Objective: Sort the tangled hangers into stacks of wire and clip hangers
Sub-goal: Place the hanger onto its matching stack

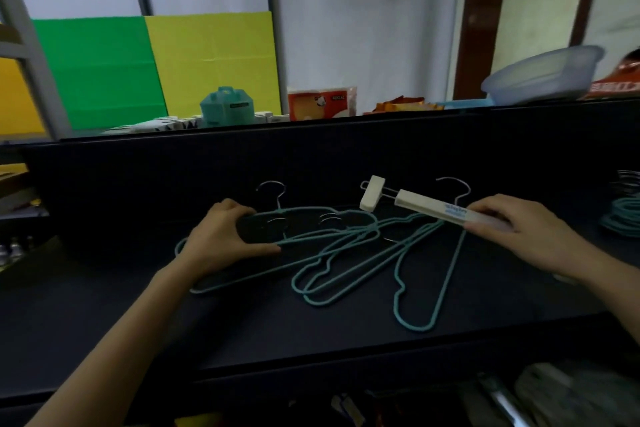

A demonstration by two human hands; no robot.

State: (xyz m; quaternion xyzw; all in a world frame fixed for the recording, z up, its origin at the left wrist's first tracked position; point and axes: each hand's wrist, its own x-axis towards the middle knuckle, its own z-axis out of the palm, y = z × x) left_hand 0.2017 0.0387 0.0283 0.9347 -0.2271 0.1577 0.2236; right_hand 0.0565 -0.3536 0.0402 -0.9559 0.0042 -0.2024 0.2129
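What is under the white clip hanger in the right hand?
Under the white clip hanger lie tangled teal wire hangers on the dark table. The right hand covers the hanger's far end, so what lies beneath there, and any second clip, cannot be seen.
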